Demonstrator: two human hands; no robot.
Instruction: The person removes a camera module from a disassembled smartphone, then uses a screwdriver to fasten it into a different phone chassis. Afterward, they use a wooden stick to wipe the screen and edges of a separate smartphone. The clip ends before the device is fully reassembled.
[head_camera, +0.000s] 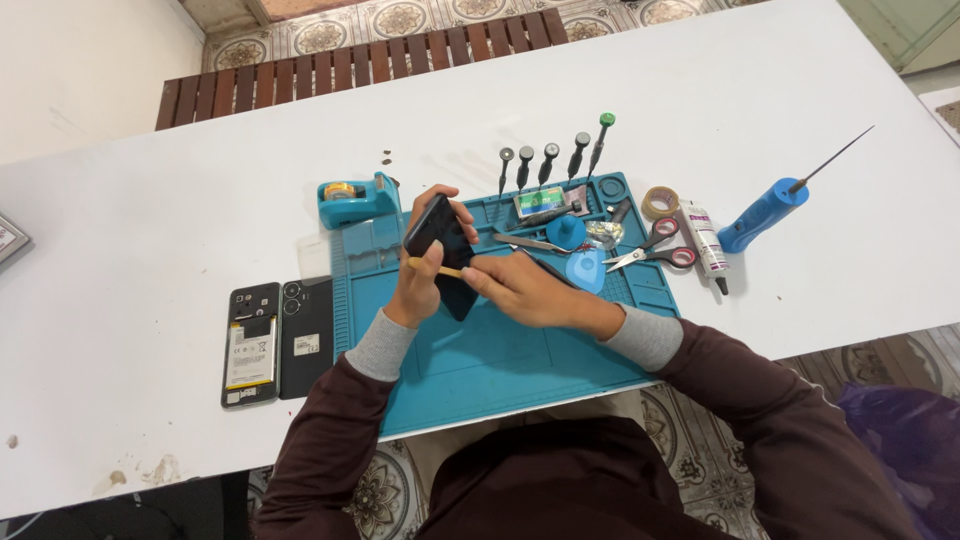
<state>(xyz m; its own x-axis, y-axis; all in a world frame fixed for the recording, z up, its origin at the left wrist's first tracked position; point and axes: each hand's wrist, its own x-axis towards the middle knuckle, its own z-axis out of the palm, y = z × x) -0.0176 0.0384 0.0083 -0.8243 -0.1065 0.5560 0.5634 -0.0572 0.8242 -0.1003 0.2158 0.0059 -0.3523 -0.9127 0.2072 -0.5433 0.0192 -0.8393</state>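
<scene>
So, looking down from the head camera, the left hand (425, 275) has its fingers wrapped around a black phone (445, 250), holding it tilted up on edge over the teal work mat (480, 370), near the mat's upper left part. The right hand (520, 288) has its fingers pinched closed on a thin yellowish stick (432, 267) that lies across the phone and touches it; I can't tell exactly what kind of tool it is. Both forearms are in dark maroon sleeves with grey cuffs. Along the top edge of the mat stands a row of small screwdrivers (549, 162), the rightmost with a green cap. On the mat just right of the hands there's a blue pick (587, 268), a blue suction cup (566, 231) and tweezers (530, 243). Red-handled scissors (655, 250) sit at the mat's right edge, with a roll of tape (660, 201) and a small white glue tube (704, 243) just beside them, and a blue-handled tool with a long needle tip (770, 208) further right on the white table (150, 230). A teal tape dispenser (357, 200) sits just above the mat's top left corner. Left of the mat lie an opened phone body with its battery showing (250, 345) and a black back cover (306, 337), side by side and touching.
</scene>
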